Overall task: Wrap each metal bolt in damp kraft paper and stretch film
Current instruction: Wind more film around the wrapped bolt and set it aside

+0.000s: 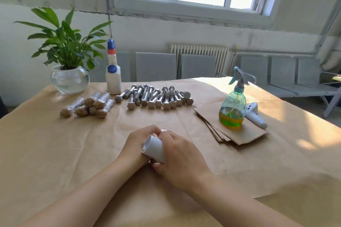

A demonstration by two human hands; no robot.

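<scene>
My right hand (pixel 181 160) grips a white roll of stretch film (pixel 154 148) near the middle of the table. My left hand (pixel 137 143) curls against the roll's far side and holds something there, mostly hidden; a glint of film shows above the fingers. A heap of bare metal bolts (pixel 155 96) lies at the back centre. Several wrapped bolts (pixel 90 105) in brown paper and film lie to its left. A stack of cut kraft paper sheets (pixel 238 132) sits at the right with a green spray bottle (pixel 233 107) standing on it.
Kraft paper covers the table (pixel 55 153). A plant in a glass bowl (pixel 69 79) and a white bottle with blue caps (pixel 113 75) stand at the back left. A white controller (pixel 255 115) lies beside the spray bottle. Grey chairs (pixel 287 77) and a radiator stand behind.
</scene>
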